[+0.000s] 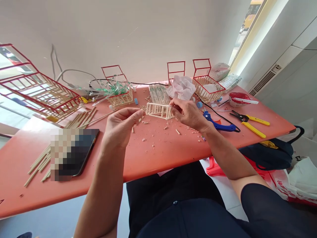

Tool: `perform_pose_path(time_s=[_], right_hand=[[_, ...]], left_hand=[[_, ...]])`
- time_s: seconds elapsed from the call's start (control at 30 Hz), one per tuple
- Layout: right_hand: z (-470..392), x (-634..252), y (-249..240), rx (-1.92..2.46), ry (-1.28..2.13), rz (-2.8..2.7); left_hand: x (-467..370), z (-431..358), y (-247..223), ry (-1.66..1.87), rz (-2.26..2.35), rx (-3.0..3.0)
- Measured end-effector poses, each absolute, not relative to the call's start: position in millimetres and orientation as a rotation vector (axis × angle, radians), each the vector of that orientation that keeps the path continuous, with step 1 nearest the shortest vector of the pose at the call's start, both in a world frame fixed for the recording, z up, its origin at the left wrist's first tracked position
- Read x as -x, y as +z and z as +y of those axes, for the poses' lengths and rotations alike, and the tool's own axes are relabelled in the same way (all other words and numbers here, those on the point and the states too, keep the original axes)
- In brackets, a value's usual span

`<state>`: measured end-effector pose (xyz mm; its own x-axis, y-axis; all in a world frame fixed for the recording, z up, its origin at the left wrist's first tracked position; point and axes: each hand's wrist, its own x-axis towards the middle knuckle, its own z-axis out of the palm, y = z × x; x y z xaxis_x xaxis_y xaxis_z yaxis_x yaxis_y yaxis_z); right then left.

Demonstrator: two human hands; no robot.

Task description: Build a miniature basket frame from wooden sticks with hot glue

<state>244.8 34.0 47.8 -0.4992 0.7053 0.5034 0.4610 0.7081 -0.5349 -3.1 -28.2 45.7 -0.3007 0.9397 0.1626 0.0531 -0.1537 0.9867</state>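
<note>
My right hand (pixel 190 113) pinches the right end of a small frame (pixel 158 110) built of pale wooden sticks, with rungs along its side, held above the table. Just off the frame's left end is my left hand (pixel 121 125), its thumb and fingertips pressed together. Whatever sits in that pinch, if anything, is too small to make out. Beyond the frame lies a clear plastic packet (pixel 158 93). A blue glue gun (pixel 219 125) rests to the right of my right hand, its front partly among small items.
Stick baskets with red rims (pixel 209 87) stand along the wall, a larger one (pixel 39 89) at left. A phone (pixel 79 155) lies beside loose sticks (pixel 41 162). Wire strippers (pixel 251 122) and a red-stained bowl (pixel 240 99) are at right. Wood scraps litter the orange table (pixel 158 155).
</note>
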Motion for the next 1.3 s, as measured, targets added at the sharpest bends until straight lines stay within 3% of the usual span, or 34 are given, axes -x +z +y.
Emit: perform_pose_path(time_s=[1.3], right_hand=[[26, -237, 47, 0.931, 0.363, -2.316]], left_hand=[[-27, -31, 44, 1.478, 1.486, -1.306]])
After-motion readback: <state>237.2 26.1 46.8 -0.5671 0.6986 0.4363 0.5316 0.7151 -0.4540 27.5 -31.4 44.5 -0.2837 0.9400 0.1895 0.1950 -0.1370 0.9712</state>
